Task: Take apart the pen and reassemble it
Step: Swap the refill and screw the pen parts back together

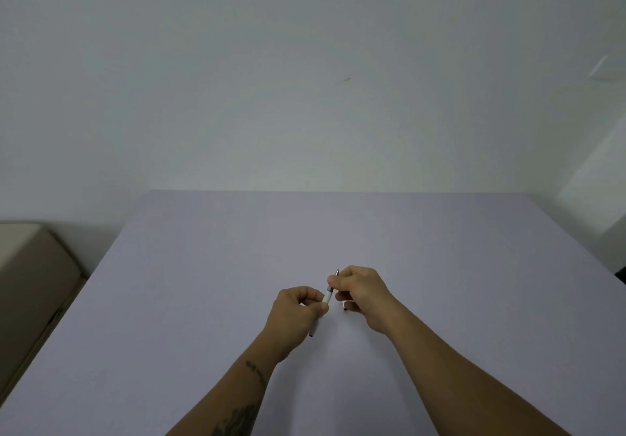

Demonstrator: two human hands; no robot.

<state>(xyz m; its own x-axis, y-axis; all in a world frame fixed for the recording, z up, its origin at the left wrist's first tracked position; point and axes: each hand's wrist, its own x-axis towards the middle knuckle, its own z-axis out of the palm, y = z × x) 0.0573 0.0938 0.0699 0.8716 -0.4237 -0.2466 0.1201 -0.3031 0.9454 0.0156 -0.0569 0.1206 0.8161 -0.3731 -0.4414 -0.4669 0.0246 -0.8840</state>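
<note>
Nearest the camera, two bare forearms reach in from the bottom edge over a pale lilac table, the left one marked with dark tattoos. A little farther out, the left hand is curled around the white barrel of the pen, pinching it between thumb and fingers; the barrel's dark near end pokes out below the palm toward the near side. Just beyond and to the right, the right hand is closed on the pen's front section, with the metal tip sticking out past the fingers on the far side. The pen is held slanted above the table, near end to the left, tip to the far right, and the two hands are almost touching at its middle. A small white and dark piece seems tucked under the right hand's lower fingers, but it is too small to identify. As a judgement, the hands look set to twist at the joint between barrel and front section; whether this is unscrewing or screwing back together cannot be told, and no loose parts lie on the table. Farther off, the table's far edge meets a plain whitish wall. A beige piece of furniture stands at the far left, beside the table.
</note>
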